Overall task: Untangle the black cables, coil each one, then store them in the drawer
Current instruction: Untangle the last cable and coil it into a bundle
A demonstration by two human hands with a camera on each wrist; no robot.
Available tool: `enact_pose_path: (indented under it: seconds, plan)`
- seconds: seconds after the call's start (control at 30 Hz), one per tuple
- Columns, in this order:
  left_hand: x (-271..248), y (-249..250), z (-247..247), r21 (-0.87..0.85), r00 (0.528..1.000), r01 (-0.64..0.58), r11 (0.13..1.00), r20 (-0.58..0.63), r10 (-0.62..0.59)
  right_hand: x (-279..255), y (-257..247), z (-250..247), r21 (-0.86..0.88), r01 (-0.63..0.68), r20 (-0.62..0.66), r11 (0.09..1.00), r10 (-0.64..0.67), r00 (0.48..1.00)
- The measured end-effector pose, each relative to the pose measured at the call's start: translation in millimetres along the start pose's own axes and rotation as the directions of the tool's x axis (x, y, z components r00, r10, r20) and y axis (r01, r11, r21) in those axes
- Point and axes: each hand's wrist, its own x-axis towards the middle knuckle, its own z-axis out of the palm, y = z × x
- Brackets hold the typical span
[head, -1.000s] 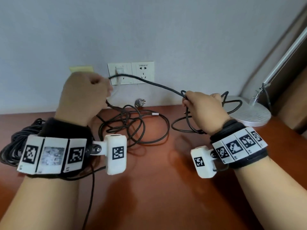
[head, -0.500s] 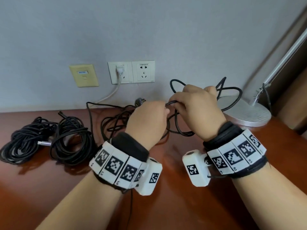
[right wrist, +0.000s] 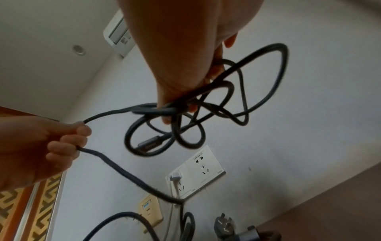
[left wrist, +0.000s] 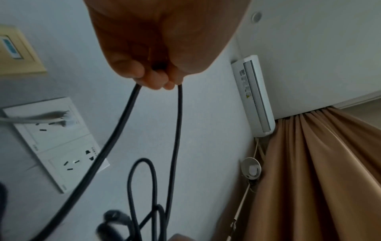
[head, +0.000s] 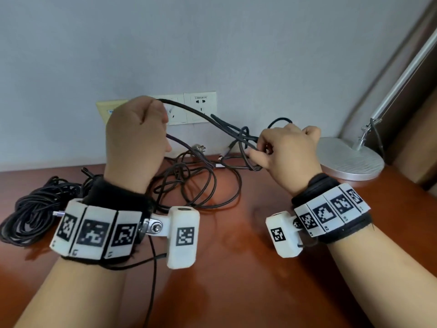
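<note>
Change: half a second ago your hands met at the knot; now your left hand (head: 136,136) has drawn apart, raised before the wall sockets (head: 199,106).
Left fingers: curled tight round the black cable (head: 189,110).
Right hand (head: 287,155): fingers pinch gathered loops.
Cables: remaining tangle (head: 196,181) on the desk (head: 236,280); bundles (head: 33,211) at left.
Meaning: a fresh length seems pulled free for coiling; drawer unseen.

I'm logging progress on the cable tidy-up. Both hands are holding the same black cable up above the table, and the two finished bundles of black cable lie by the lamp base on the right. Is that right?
Not quite. The bundles of black cable lie at the left end of the table, not by the lamp base; the head view shows this. The rest holds: the left hand and right hand hold one black cable up.
</note>
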Motion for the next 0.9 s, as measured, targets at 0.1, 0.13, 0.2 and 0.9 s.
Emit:
enact_pose_path:
  seconds: [0.1, 0.13, 0.2, 0.9]
  plan:
    - [2, -10, -2, -0.002, 0.998, 0.067, 0.998, 0.013, -0.067, -2, 4, 0, 0.058, 0.071, 0.123, 0.996, -0.077, 0.989]
    - [3, -14, -2, 0.014, 0.996, 0.091, 0.996, 0.023, -0.092, -3, 5, 0, 0.101, 0.106, 0.137, 0.989, -0.120, 0.983]
    - [6, -21, -2, 0.027, 0.988, 0.146, 0.989, 0.036, -0.147, -5, 4, -1, 0.186, 0.160, 0.129, 0.969, -0.185, 0.974]
    - [-10, 10, -13, 0.408, 0.828, -0.270, 0.872, 0.561, -0.006, 1, -13, -12, 0.158, 0.457, 0.164, 0.875, -0.480, 0.862]
